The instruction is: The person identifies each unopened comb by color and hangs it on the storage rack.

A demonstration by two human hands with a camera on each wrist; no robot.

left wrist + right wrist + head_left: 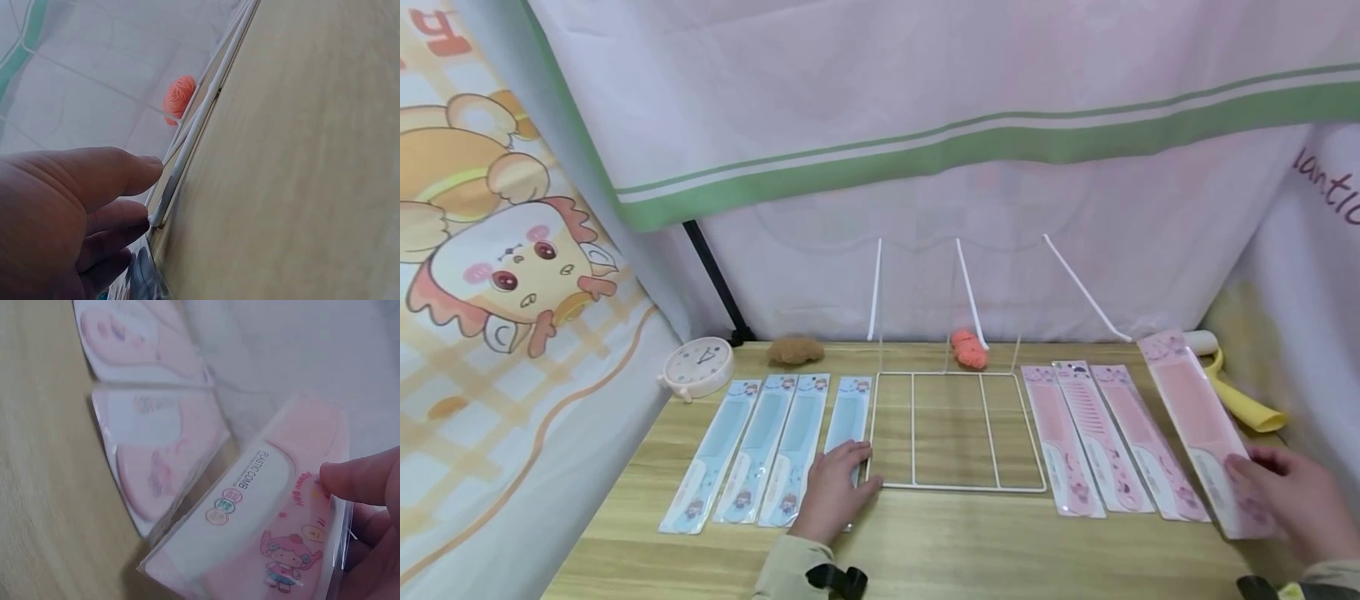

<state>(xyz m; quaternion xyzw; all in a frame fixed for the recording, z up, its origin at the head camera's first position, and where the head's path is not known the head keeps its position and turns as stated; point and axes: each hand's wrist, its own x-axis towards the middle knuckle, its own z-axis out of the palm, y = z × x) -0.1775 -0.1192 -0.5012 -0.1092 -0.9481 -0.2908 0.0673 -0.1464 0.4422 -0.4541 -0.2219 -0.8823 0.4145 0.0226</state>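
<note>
My right hand (1300,496) pinches a pink comb in a clear package (1198,425) by its lower right edge, thumb on top. In the right wrist view this comb (281,531) is tilted up off the table, its card printed "PLASTIC COMB". Several more pink packaged combs (1112,437) lie in a row to its left. My left hand (835,492) is at the front left corner of a white wire rack (958,486), fingertips touching the wire, thumb apart from the fingers. It partly covers one blue packaged comb (850,408); several others (741,454) lie further left.
A round white clock (698,367) and a brown lump (795,350) stand at the back left. Behind the rack's base lies a coral yarn-like bundle (970,348), below white prongs (973,292). A yellow object (1247,400) is at the back right. Cloth curtains (925,75) enclose the table.
</note>
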